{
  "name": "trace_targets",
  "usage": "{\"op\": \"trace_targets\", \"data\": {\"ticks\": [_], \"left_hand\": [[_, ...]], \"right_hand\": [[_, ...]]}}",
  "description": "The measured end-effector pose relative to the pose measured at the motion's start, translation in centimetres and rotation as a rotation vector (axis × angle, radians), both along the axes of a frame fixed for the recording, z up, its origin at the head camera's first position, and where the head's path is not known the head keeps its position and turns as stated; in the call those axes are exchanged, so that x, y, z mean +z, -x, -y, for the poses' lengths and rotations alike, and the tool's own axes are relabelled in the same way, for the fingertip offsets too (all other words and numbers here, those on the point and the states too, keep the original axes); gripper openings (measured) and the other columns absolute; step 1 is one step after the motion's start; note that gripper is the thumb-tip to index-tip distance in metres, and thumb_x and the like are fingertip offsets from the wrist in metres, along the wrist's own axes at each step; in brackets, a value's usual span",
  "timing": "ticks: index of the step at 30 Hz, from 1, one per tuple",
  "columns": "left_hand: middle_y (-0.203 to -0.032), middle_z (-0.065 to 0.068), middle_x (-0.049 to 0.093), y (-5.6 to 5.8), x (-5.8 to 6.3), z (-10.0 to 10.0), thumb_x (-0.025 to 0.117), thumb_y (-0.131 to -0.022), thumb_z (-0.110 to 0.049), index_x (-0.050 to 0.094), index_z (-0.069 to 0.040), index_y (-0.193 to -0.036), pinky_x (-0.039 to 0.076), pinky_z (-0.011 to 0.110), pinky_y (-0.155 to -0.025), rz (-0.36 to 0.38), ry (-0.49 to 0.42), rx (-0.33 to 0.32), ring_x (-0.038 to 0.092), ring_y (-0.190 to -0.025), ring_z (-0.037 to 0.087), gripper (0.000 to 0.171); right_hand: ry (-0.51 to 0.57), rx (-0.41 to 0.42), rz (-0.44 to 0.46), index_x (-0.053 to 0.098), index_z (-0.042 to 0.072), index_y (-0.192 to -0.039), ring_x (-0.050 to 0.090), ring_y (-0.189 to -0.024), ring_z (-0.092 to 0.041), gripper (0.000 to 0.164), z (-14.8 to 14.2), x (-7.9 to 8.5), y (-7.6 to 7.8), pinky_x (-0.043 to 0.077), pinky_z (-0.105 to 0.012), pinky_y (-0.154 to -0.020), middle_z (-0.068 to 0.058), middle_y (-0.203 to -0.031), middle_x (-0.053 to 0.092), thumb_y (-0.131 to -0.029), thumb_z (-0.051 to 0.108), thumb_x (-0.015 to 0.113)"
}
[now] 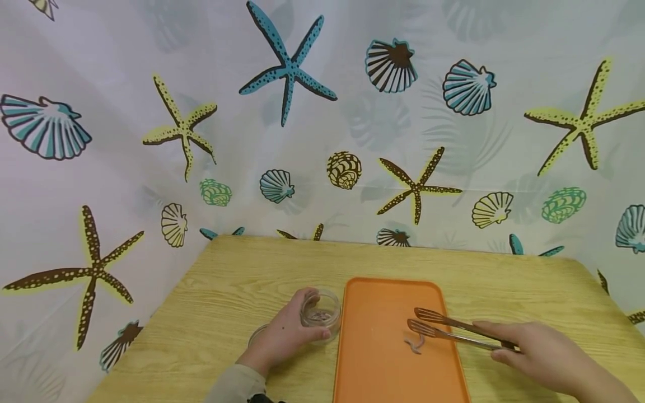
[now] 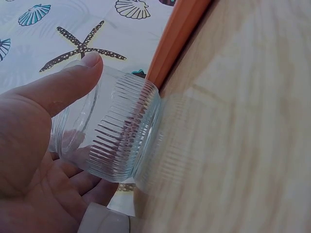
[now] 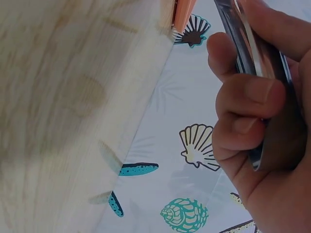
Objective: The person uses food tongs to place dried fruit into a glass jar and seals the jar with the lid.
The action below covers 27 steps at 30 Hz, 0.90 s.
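My left hand (image 1: 287,333) grips a small ribbed glass jar (image 1: 330,334), thumb on one side and fingers round the other. The jar (image 2: 124,128) stands upright on the table, left of the orange tray, with a few thin, pinkish-brown pieces at its bottom. In my right hand (image 1: 546,355) is a pair of metal tongs (image 1: 466,326), fingers curled round the handle (image 3: 284,131). The slotted tips are slightly apart above the tray's right part, with nothing visible between them. Close below the tips, small greyish worm-like pieces (image 1: 414,347) lie on the tray (image 1: 383,313).
A round, clear-rimmed item (image 1: 253,334), perhaps a lid, lies partly hidden behind the left wrist. The wood-grain table (image 1: 242,274) reaches back to a hanging sheet (image 1: 327,129) printed with starfish and shells, which also encloses the sides.
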<state>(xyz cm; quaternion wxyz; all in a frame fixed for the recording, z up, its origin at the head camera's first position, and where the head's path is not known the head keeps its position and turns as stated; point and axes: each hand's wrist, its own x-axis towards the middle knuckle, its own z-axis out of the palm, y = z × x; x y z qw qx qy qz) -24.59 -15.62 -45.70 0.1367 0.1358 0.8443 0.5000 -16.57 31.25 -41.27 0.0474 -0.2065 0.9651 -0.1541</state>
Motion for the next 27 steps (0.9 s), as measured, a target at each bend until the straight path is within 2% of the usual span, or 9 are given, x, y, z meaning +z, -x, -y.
{"op": "trace_targets", "data": {"ticks": [2, 7, 13, 17, 22, 27], "left_hand": [[-0.155, 0.007, 0.043, 0.1, 0.1, -0.1, 0.084, -0.083, -0.040, 0.032, -0.015, -0.155, 0.025, 0.055, -0.118, 0.004, -0.001, 0.002, 0.034, -0.145, 0.030, 0.093], [-0.154, 0.007, 0.045, 0.3, 0.2, -0.1, 0.085, -0.082, -0.040, 0.033, -0.014, -0.154, 0.024, 0.055, -0.118, -0.012, 0.015, 0.014, 0.034, -0.145, 0.030, 0.092], [-0.153, 0.005, 0.047, 0.1, 0.0, -0.1, 0.085, -0.080, -0.044, 0.036, -0.015, -0.153, 0.024, 0.056, -0.117, -0.035, 0.046, 0.022, 0.036, -0.144, 0.031, 0.092], [-0.153, 0.005, 0.047, 0.1, -0.1, -0.1, 0.085, -0.081, -0.043, 0.035, -0.015, -0.153, 0.025, 0.055, -0.117, -0.032, 0.036, 0.020, 0.037, -0.143, 0.030, 0.092], [-0.153, 0.007, 0.046, 0.4, -0.1, 0.0, 0.085, -0.082, -0.040, 0.035, -0.015, -0.153, 0.025, 0.055, -0.117, -0.022, 0.015, 0.013, 0.036, -0.143, 0.029, 0.091], [-0.153, 0.008, 0.045, 0.3, -0.3, 0.1, 0.085, -0.082, -0.041, 0.034, -0.014, -0.154, 0.025, 0.055, -0.117, -0.006, 0.000, 0.007, 0.035, -0.144, 0.029, 0.092]], "right_hand": [[-0.009, 0.003, -0.017, 0.061, 0.032, -0.142, 0.061, -0.095, -0.001, 0.051, 0.1, 0.0, 0.1, 0.050, -0.030, -0.069, 0.006, -0.127, 0.069, -0.094, 0.042, 0.070], [-0.019, 0.010, -0.048, 0.064, 0.033, -0.139, 0.054, -0.078, 0.002, 0.047, 0.6, -0.1, 0.5, 0.043, -0.028, -0.062, 0.007, -0.119, 0.072, -0.092, 0.037, 0.072], [-0.008, -0.010, -0.073, 0.064, 0.035, -0.138, 0.053, -0.075, 0.003, 0.047, 1.3, 0.0, 0.7, 0.041, -0.026, -0.059, 0.010, -0.117, 0.072, -0.092, 0.034, 0.074], [0.017, -0.019, -0.087, 0.064, 0.034, -0.139, 0.051, -0.072, 0.003, 0.049, 1.8, 0.2, 0.8, 0.039, -0.024, -0.058, 0.008, -0.120, 0.071, -0.092, 0.030, 0.074], [0.019, -0.019, -0.095, 0.063, 0.036, -0.139, 0.054, -0.076, 0.004, 0.049, 2.3, 0.3, 1.0, 0.040, -0.024, -0.059, 0.009, -0.120, 0.072, -0.092, 0.033, 0.074], [0.045, 0.006, -0.113, 0.063, 0.034, -0.139, 0.053, -0.075, 0.005, 0.048, 2.9, 0.4, 1.1, 0.039, -0.024, -0.058, 0.008, -0.118, 0.072, -0.092, 0.031, 0.074]]}}
